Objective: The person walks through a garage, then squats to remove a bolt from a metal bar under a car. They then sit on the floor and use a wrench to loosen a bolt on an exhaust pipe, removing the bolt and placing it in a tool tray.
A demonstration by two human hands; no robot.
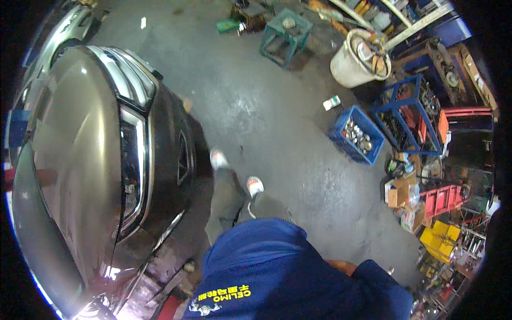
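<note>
My right forearm (342,266) shows as a short strip of skin between the blue sleeve and the side of my blue shirt (266,266). The fingers of my right hand are hidden, so what they hold, if anything, is out of sight. No part of my left hand appears. Close on my left stands a brown-grey car (80,133), its hood shut, with a headlight (133,165) and the front grille (114,69) facing the floor space. My feet, in white shoes (255,185), are on the grey floor beside the bumper.
To the right sit a blue crate (341,140) of metal parts, a blue metal rack (408,114) and a white bucket (346,69) full of scraps. A green stool (288,26) stands farther off. Cardboard boxes (399,193), a red frame (442,201) and a yellow container (440,240) line the right side.
</note>
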